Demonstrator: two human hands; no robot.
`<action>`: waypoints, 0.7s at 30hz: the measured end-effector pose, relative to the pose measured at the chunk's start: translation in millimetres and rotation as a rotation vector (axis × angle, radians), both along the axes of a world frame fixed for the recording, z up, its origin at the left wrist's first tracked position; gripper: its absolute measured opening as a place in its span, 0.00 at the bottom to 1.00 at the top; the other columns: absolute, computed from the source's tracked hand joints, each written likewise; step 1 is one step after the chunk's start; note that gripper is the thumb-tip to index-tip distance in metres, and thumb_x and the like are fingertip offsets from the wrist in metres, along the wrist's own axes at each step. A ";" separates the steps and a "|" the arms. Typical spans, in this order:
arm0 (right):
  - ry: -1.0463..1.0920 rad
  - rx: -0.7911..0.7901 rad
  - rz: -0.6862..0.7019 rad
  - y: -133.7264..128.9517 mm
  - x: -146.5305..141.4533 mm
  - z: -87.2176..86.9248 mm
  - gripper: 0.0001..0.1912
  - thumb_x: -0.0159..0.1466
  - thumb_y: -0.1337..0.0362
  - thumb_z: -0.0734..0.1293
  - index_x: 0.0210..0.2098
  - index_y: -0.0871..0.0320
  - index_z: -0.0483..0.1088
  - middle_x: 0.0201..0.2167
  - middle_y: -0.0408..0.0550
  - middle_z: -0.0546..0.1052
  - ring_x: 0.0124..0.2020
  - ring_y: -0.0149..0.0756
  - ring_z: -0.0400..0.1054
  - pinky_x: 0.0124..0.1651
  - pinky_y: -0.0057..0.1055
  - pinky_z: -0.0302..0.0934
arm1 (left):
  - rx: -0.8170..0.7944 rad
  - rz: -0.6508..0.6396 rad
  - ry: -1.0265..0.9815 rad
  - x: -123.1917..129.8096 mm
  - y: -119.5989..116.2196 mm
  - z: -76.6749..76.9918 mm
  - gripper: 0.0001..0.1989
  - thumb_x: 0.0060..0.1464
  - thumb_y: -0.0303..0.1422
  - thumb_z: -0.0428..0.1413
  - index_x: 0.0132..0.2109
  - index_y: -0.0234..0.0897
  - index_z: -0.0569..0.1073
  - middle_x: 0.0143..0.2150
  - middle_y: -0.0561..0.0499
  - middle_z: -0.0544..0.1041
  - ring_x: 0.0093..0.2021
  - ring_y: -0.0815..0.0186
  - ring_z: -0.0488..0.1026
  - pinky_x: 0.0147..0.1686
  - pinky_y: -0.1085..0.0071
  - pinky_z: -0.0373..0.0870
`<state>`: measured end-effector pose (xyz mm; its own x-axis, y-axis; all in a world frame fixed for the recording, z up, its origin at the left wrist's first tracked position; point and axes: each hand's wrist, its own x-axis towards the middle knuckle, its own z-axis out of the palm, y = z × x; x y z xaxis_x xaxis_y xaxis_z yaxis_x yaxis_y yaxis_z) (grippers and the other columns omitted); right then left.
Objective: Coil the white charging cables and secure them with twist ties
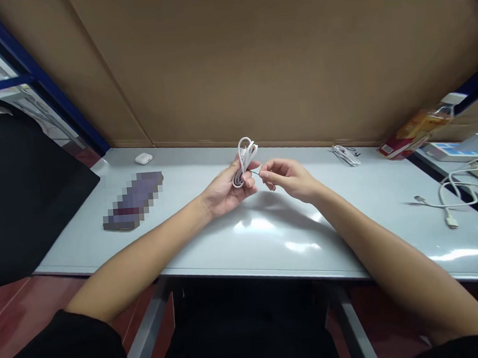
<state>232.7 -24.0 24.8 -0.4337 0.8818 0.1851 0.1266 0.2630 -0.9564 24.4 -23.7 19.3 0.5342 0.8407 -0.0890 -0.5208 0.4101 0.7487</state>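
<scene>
Above table (268,242) centre: left hand (223,193) clamps coiled white cable (244,165), loops upright, long axis toward 12 o'clock. Right hand (290,180) at its 3 o'clock, thumb and forefinger pressed on a thin dark tie (255,172) touching the coil.

Coiled cable (244,162): white, held in the left hand (223,193).
Thin tie (255,172) at the right hand (290,180): black.
Tabletop (267,237): pale grey, glossy, with white glare patches.
Small case (143,158): white.
Bundled cable (346,155) at the back: white, with a black tie.
Loose cable (453,194) on the right: white, grey plug ends.
Bottle (418,128): orange-yellow contents, red and white label, white cap.
Backing board (255,63): plain brown.
Frame posts (35,78): dark blue.
Bag (23,194) at left: black.
Floor (23,319): reddish brown.
Sleeves (71,354): black.
</scene>
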 end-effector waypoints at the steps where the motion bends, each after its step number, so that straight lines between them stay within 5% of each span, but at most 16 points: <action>1: 0.000 -0.004 0.000 -0.1 0.0 0.7 0.20 0.63 0.45 0.74 0.36 0.57 0.73 0.25 0.39 0.72 0.27 0.30 0.64 0.34 0.32 0.62 | 0.011 0.005 0.004 0.3 0.3 -0.1 0.17 0.68 0.45 0.57 0.43 0.34 0.78 0.25 0.57 0.66 0.26 0.72 0.70 0.35 0.74 0.77; 8: -0.270 0.088 -0.208 23.6 37.4 -2.0 0.16 0.62 0.48 0.74 0.34 0.56 0.76 0.28 0.45 0.77 0.27 0.33 0.67 0.32 0.33 0.62 | 0.283 0.129 0.165 0.4 6.0 -1.5 0.20 0.63 0.51 0.61 0.39 0.38 0.73 0.26 0.57 0.67 0.27 0.70 0.68 0.34 0.73 0.72; 13: -0.671 0.223 -0.507 49.8 88.5 -17.4 0.06 0.61 0.60 0.74 0.29 0.55 0.78 0.28 0.48 0.79 0.27 0.37 0.68 0.30 0.35 0.59 | 0.652 0.189 0.713 -1.0 1.5 -10.7 0.17 0.66 0.48 0.57 0.38 0.38 0.75 0.28 0.52 0.71 0.29 0.67 0.68 0.32 0.72 0.64; 17: -0.778 0.211 -0.574 51.3 99.0 -20.0 0.04 0.59 0.66 0.74 0.28 0.55 0.77 0.30 0.51 0.80 0.28 0.39 0.69 0.30 0.36 0.59 | 0.963 0.211 1.016 3.2 -8.6 -21.0 0.17 0.70 0.45 0.51 0.48 0.39 0.79 0.44 0.46 0.80 0.44 0.57 0.75 0.46 0.66 0.68; 21: -0.923 0.182 -0.616 37.8 81.1 -2.4 0.05 0.64 0.63 0.71 0.39 0.57 0.76 0.36 0.53 0.80 0.33 0.41 0.71 0.35 0.37 0.60 | 1.091 0.171 1.222 7.6 -15.9 -25.8 0.22 0.69 0.43 0.51 0.63 0.39 0.74 0.59 0.43 0.78 0.56 0.52 0.75 0.53 0.61 0.69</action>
<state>313.8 13.8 22.5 0.0292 0.9857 0.1660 0.9229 0.0373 -0.3833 31.9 -39.6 -6.5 0.4966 0.8231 0.2753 0.5775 -0.5502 0.6032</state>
